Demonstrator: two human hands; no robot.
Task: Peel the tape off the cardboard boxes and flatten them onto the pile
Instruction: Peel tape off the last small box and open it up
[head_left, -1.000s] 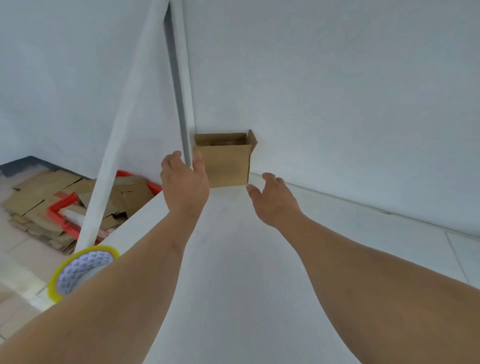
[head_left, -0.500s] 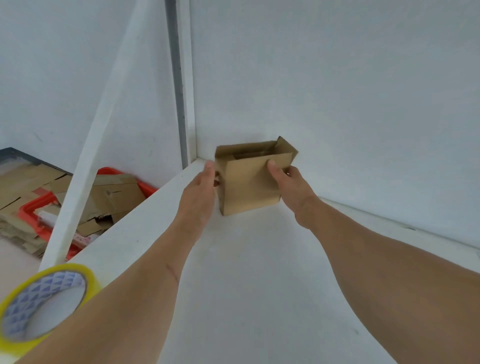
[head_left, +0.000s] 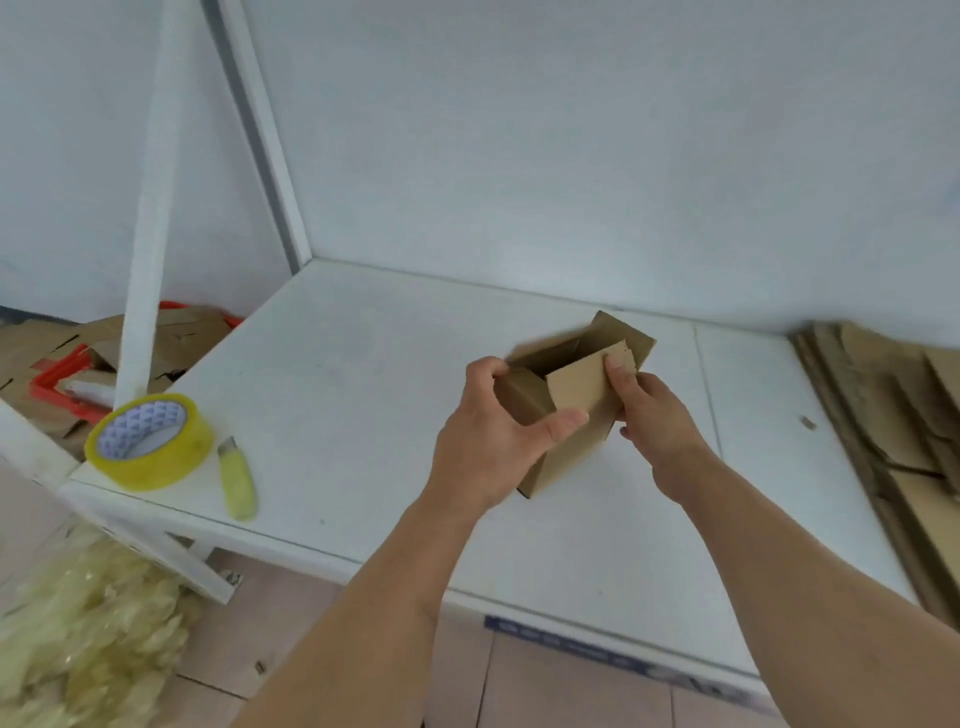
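Both hands grip the small cardboard box (head_left: 571, 395) above the white surface (head_left: 363, 364): left hand (head_left: 493, 441) around its side, right hand (head_left: 652, 415) pinching a flap.

Bright, even, shadowless light. The cardboard box (head_left: 571, 395) is motion-smeared. Wide-angle bending and blur worsen toward 3 and 7 o'clock.

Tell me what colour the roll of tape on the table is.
Yellow, with a white core printed in blue triangles; the roll of tape shows in the head view.
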